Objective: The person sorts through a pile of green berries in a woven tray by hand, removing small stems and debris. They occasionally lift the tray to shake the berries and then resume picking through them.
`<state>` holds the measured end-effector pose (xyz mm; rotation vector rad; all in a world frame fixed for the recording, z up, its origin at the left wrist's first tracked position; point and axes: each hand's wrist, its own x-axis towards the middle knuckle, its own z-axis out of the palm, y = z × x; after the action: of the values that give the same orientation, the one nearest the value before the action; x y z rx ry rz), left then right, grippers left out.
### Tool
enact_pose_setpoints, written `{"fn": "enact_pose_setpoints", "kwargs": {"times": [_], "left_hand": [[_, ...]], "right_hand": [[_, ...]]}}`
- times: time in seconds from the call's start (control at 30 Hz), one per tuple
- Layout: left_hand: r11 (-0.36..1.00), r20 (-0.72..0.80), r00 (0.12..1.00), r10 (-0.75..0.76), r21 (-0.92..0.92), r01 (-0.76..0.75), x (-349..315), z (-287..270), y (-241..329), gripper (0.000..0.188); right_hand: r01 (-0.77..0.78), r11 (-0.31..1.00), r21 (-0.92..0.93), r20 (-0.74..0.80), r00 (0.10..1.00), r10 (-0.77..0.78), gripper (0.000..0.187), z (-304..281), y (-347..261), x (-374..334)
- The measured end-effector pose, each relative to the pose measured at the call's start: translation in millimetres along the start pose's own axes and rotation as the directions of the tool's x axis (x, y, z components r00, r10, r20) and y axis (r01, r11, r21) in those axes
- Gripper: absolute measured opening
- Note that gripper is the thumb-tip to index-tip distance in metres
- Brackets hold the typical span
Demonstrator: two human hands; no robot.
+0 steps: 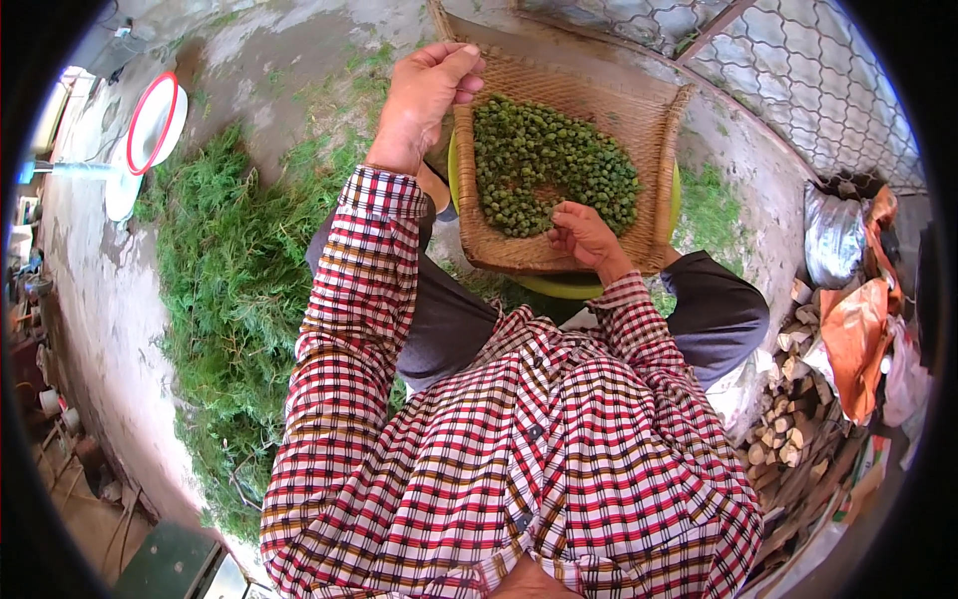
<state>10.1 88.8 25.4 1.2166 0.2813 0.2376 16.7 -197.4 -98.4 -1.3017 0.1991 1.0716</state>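
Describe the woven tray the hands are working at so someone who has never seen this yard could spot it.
Start at the wire mesh fence along the concrete yard; just below it sits the woven tray. It rests on a yellow-green basin, the left hand gripping its edge. It alone is tan wicker heaped with small green berries.

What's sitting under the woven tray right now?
A yellow-green basin shows below the woven tray, its rim peeking out at the near edge and sides. Its inside is covered by the tray and the green berries.
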Motion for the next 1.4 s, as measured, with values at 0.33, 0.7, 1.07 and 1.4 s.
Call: {"fn": "enact_pose_setpoints", "kwargs": {"times": [0.33, 0.7, 1.07, 1.4], "left_hand": [[1.0, 0.014, 1.0, -0.022, 0.016, 0.022, 3.4, 2.7, -5.3, 0.02], [0.997, 0.017, 0.999, -0.052, 0.065, 0.051, 1.7, 14.4, -4.4, 0.02], [0.999, 0.008, 0.999, -0.047, 0.015, 0.047, -4.7, 14.9, 2.1, 0.021], [0.997, 0.052, 0.997, -0.05, 0.064, 0.047, -1.1, 19.5, -2.7, 0.019]], "right_hand": [[0.593, 0.745, 0.305, -0.415, 0.787, -0.457, 0.005, -127.0, -30.4, -59.7], [0.372, 0.909, -0.186, -0.62, 0.673, -0.402, 0.037, -106.7, -12.6, -45.0], [-0.308, 0.355, -0.883, -0.46, 0.719, -0.52, 0.076, -91.3, -12.4, 22.1], [-0.034, 0.389, -0.92, -0.206, 0.89, -0.408, 0.078, -0.1, 1.4, 43.0]]}}
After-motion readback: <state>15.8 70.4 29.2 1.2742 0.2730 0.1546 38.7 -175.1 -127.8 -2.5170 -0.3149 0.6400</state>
